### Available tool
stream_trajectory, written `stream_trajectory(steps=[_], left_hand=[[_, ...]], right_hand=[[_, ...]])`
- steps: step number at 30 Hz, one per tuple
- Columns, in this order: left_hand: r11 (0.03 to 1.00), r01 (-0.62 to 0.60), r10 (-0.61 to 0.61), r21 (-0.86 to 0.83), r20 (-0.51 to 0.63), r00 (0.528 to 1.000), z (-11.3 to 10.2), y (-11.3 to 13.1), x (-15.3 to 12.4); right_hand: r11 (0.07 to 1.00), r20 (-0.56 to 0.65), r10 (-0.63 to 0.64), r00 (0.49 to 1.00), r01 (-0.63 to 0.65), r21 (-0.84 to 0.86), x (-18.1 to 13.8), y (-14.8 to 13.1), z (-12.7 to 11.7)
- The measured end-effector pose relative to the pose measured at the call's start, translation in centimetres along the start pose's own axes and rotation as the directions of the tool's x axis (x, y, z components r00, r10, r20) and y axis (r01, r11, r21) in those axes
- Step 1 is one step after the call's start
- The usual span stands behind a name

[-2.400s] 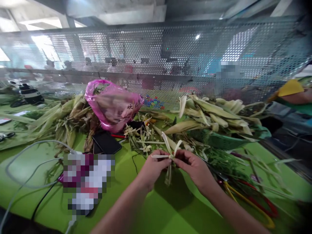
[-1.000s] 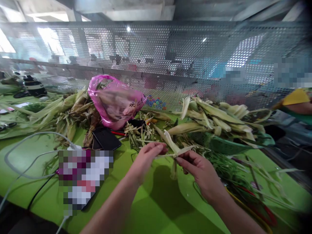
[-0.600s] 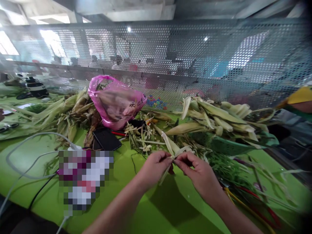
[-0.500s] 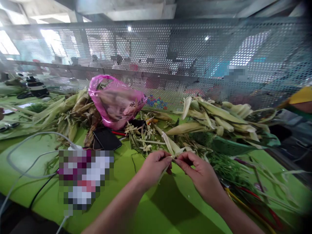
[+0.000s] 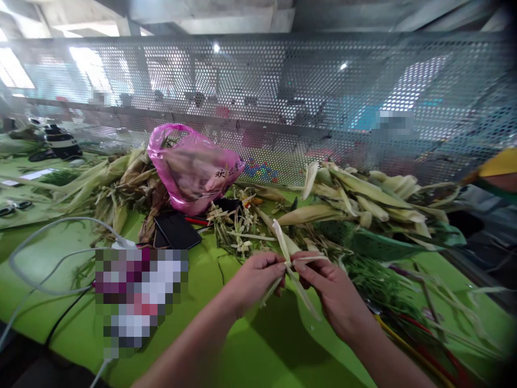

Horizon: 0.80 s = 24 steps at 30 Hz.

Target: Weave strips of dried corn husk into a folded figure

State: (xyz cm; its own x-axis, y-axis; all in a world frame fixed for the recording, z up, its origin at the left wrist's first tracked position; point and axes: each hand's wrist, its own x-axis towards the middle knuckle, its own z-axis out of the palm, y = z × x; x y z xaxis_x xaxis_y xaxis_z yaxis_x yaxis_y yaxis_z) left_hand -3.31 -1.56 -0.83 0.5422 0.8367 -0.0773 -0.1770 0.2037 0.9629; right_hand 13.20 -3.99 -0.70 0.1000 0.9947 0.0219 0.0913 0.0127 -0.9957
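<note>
Pinching husk strips (image 5: 280, 237), left hand (image 5: 254, 277) and right hand (image 5: 335, 293) hover over green table (image 5: 250, 350), perforated screen (image 5: 283, 91) behind.

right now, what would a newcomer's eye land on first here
The bright pink plastic bag at the back of the green table, left of centre, stands out first. In front of it, the left hand and right hand pinch pale husk strips between them above the table. To the right, a heap of corn husks lies piled over a green basket.
</note>
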Motion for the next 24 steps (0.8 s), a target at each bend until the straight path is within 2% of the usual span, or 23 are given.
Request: stream_trajectory(steps=[3, 9, 13, 16, 18, 21, 24], left_hand=[[0.995, -0.042, 0.042, 0.087, 0.012, 0.999, 0.1, -0.3, 0.1], [0.956, -0.075, 0.069, 0.285, 0.031, 0.997, 0.4, -0.4, 0.0], [0.907, -0.154, 0.158, 0.393, 0.024, 0.987, 0.4, -0.4, 0.0], [0.929, -0.169, 0.210, 0.331, -0.093, 0.973, 0.2, -0.8, 0.3], [0.969, -0.131, 0.168, 0.210, -0.173, 0.970, 0.1, -1.0, 0.5], [0.996, -0.071, 0.079, 0.049, -0.185, 0.980, 0.0, -1.1, 0.6], [0.997, -0.066, 0.058, -0.045, -0.160, 0.985, 0.0, -0.7, 0.5]], right_hand=[[0.998, -0.054, -0.054, 0.997, 0.052, -0.042, 0.0, -0.1, -0.2], [0.957, -0.031, -0.169, 0.985, 0.156, -0.246, -0.4, -0.9, -0.4], [0.946, -0.047, -0.179, 0.983, 0.159, -0.282, -0.4, -0.9, -0.5], [0.966, -0.042, -0.156, 0.987, 0.143, -0.217, -0.1, -0.6, -0.5], [0.985, 0.000, -0.105, 0.994, 0.104, -0.137, 0.1, -0.4, -0.5], [0.994, 0.086, -0.031, 0.996, 0.040, -0.104, 0.2, -0.1, -0.4], [0.984, 0.094, -0.040, 0.995, 0.056, -0.167, 0.2, 0.1, -0.3]])
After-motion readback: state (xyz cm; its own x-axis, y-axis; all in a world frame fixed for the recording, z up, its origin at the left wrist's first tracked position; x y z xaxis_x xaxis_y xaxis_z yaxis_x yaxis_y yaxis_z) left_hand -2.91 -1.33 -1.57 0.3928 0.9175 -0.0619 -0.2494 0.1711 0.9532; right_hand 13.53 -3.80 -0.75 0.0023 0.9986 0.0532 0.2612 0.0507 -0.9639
